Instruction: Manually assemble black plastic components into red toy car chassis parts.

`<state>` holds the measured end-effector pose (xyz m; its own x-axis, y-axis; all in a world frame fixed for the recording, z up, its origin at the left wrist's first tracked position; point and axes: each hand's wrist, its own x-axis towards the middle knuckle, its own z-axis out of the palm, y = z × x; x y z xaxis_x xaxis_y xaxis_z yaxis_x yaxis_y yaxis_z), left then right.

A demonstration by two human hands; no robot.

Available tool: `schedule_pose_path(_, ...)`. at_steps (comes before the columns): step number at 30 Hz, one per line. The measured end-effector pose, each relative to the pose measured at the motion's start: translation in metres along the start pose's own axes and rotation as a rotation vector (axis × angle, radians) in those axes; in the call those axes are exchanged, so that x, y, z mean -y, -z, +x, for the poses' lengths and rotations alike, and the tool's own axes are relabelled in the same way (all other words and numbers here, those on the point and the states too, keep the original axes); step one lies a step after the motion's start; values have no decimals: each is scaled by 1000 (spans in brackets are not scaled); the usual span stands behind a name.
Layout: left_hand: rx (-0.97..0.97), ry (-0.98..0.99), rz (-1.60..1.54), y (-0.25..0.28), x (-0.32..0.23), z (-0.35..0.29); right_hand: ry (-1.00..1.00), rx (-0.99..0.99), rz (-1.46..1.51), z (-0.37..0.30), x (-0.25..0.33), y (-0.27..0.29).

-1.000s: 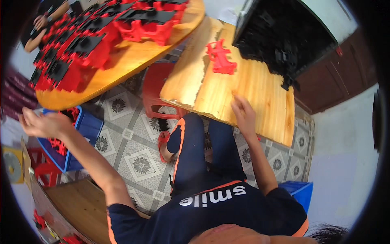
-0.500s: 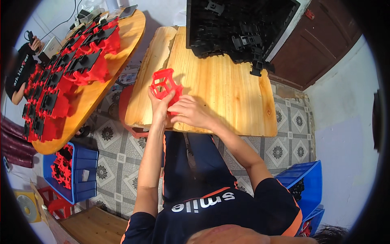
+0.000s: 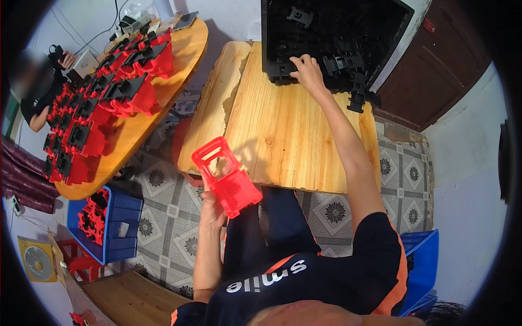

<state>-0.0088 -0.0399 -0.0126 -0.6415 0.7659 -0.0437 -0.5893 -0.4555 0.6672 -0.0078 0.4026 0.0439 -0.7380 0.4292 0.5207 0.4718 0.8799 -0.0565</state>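
Observation:
My left hand [image 3: 212,206] grips a red plastic housing [image 3: 235,190], an open frame with a closed lower section, held tilted in front of the table's near edge. My right hand [image 3: 308,73] reaches over the far side of the table, fingers apart, at a black plastic part [image 3: 281,69] on the edge of a pile. Whether the fingertips touch that part I cannot tell. The pile of black parts lies in a large black tray [image 3: 265,32], and another black part [image 3: 357,93] overlaps the tray's near edge.
On the left, an oval table [image 3: 187,60] carries rows of red housings with black parts [image 3: 130,89]; a person [image 3: 41,103] stands beyond it. Blue bins stand at lower left [image 3: 122,239] and lower right [image 3: 427,261]. A red stool [image 3: 182,146] sits under the wooden table [image 3: 304,141].
My right hand has left the red housing and stretched far forward to the black parts. My left hand has drawn the housing nearer my body and turned it.

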Motion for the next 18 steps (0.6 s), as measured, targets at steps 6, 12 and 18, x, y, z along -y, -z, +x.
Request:
schedule_pose_path(6, -97, -11, -96, 13, -9, -17, -647, 615, 1499, -123, 45, 40)
schedule_pose_path(12, -181, 33, -69, 12, -6, -18, -644, 675, 593, -150, 48, 57)
schedule_pose_path(18, -190, -42, 70, 5, -7, -29, 374, 141, 600, -123, 55, 57)
